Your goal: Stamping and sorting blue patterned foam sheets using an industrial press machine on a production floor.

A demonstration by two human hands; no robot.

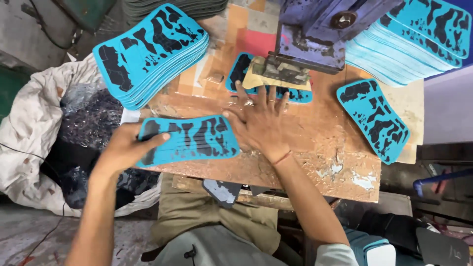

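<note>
The left hand [125, 148] grips one end of a flat turquoise foam sheet with black camouflage-like patches [189, 139], thumb on top, lying near the front edge of the worn brown wooden table [315, 148]. The right hand [261, 120] rests flat beside it, fingers spread and released, fingertips touching a second blue sheet under the dark metal press die [282, 69]. Bare tabletop lies to the right; sheet stacks [148, 54] crowd the far corners
</note>
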